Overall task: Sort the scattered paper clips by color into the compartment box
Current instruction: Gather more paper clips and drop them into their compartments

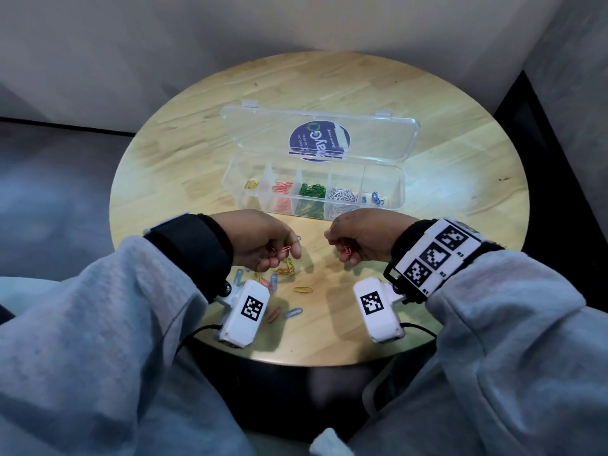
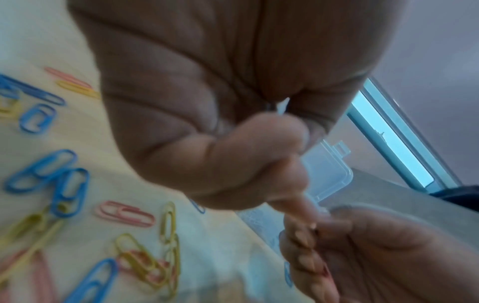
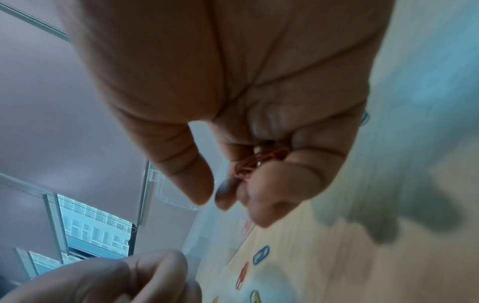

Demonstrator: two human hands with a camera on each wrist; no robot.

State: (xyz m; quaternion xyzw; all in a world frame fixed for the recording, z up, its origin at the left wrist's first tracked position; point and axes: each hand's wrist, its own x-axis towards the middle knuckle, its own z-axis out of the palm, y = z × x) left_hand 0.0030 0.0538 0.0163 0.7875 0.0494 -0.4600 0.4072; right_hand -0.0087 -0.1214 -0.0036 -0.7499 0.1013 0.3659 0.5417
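Note:
The clear compartment box (image 1: 399,195) lies open at mid-table, its lid folded back. Its compartments hold, left to right, yellow, pink, green (image 1: 311,190), white and blue clips. My left hand (image 1: 289,250) hovers over the loose pile and pinches a pink paper clip (image 1: 284,249). My right hand (image 1: 339,245) is level with it and apart from it, fingers curled round a small bunch of red paper clips (image 1: 347,250); the red paper clips (image 3: 259,162) show between thumb and fingers in the right wrist view. Scattered blue, yellow and pink clips (image 2: 64,184) lie under the left hand (image 2: 233,164).
Several loose clips (image 1: 302,289) lie on the round wooden table (image 1: 460,225) between my wrists, near its front edge. The box's raised lid (image 1: 378,139) carries a round blue sticker. Grey walls close in behind the table.

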